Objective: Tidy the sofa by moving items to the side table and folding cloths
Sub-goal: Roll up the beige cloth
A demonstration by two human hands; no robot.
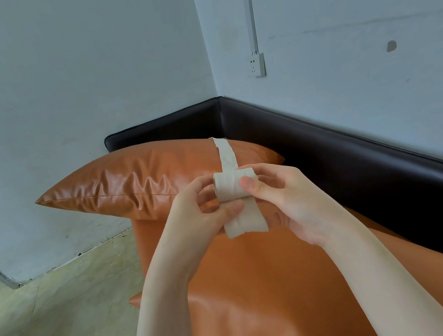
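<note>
A narrow beige cloth strip (235, 191), partly rolled, is held above the orange sofa seat (273, 275). The left hand (207, 213) and right hand (285, 201) both pinch the roll, one end trailing back over an orange cushion (136, 183) against the dark backrest (326, 146).

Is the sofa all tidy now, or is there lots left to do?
Not finished. Both hands, left hand and right hand, hold a pale cloth strip and are partly through rolling it; one end trails over the orange cushion. The sofa seat in view holds nothing else. No side table shows.
</note>
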